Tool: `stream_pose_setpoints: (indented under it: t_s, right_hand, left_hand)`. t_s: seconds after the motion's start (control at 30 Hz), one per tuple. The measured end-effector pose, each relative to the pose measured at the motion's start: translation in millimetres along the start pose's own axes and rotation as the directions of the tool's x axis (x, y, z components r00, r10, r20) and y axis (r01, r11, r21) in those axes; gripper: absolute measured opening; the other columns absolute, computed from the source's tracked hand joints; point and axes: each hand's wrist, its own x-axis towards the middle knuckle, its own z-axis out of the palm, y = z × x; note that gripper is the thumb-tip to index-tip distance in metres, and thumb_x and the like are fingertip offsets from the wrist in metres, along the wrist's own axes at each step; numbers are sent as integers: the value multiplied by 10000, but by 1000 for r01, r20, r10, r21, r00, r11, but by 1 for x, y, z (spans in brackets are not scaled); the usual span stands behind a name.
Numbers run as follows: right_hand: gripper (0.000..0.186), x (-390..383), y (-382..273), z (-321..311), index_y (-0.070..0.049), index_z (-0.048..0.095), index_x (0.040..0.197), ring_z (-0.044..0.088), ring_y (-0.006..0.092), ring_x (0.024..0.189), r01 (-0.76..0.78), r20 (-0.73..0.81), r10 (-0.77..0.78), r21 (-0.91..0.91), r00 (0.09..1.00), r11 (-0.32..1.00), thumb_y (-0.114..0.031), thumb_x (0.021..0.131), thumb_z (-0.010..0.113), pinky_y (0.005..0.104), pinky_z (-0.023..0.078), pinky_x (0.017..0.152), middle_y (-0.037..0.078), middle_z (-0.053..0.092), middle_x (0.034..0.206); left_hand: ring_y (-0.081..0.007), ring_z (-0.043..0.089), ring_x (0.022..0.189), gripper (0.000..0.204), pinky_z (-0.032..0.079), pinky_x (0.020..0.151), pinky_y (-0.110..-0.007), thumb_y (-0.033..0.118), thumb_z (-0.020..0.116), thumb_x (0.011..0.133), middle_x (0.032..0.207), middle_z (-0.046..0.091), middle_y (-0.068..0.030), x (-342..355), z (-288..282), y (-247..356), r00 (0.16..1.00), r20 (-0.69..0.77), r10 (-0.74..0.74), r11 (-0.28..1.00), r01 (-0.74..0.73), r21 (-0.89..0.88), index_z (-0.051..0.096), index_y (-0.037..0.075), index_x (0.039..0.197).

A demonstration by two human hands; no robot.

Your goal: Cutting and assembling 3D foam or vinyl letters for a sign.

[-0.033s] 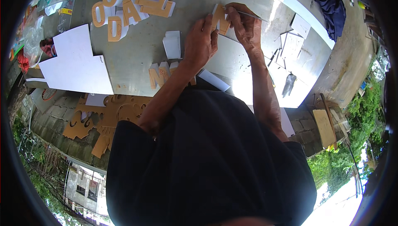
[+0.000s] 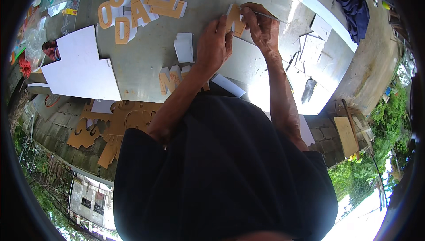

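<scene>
At the far middle of the metal table, my left hand (image 2: 214, 44) holds the near left side of a brown-faced cut-out letter (image 2: 238, 23) with white edges. Its fingers are closed against the letter. My right hand (image 2: 262, 28) is closed in a pinch on a thin grey strip-like tool (image 2: 268, 17), which slants across the letter's right side. The exact kind of tool is too small to make out, and the fingers hide part of the letter. Near my left forearm stand more brown-faced letters (image 2: 167, 81) and a folded white piece (image 2: 183, 47).
Several brown-and-white letters (image 2: 125, 29) cluster at the far left of the table (image 2: 146, 59). White sheets (image 2: 79, 70) lie left, and thin dark strips and a black tool (image 2: 309, 89) right. Cut cardboard (image 2: 119, 124) lies below the near edge. Dark cloth (image 2: 352, 6) hangs at the far right.
</scene>
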Motion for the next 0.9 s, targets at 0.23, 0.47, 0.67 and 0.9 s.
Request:
stream_pose_setpoints:
  t_s: [0.23, 0.47, 0.67, 0.9]
  right_hand:
    - [158, 1, -4, 0, 8, 691, 1049, 702, 159, 711, -7, 7, 7, -16, 1000, 1000, -109, 980, 612, 302, 561, 650, 106, 731, 841]
    - [145, 2, -8, 0, 15, 684, 1025, 703, 149, 698, 38, 7, -37, -47, 999, 998, -96, 979, 604, 283, 565, 613, 107, 725, 827]
    - [191, -4, -14, -5, 23, 687, 1020, 701, 145, 696, -62, -15, 64, 111, 998, 992, -137, 989, 587, 283, 572, 608, 104, 725, 812]
    - [266, -8, -11, -17, 49, 692, 1047, 675, 153, 708, -128, -113, 169, 306, 979, 944, -197, 1004, 601, 303, 568, 651, 117, 724, 840]
  left_hand:
    - [-378, 642, 856, 457, 542, 739, -460, 75, 691, 884, 989, 595, -196, -1, 1, -1, 1000, 5, 8, 1000, -8, 1, 544, -48, 1298]
    - [-376, 644, 882, 458, 545, 761, -454, 75, 695, 881, 1003, 597, -194, 0, -1, 1, 999, 36, -17, 1000, 17, 1, 548, -49, 1297]
    - [-389, 670, 832, 487, 556, 702, -438, 54, 722, 867, 999, 624, -186, -1, 0, 0, 999, 1, -36, 999, 36, -6, 559, 15, 1325]
    - [-399, 618, 1072, 787, 546, 858, -468, 218, 830, 783, 1188, 562, -262, 1, -11, 4, 996, 85, -34, 999, 36, -14, 438, -89, 1392]
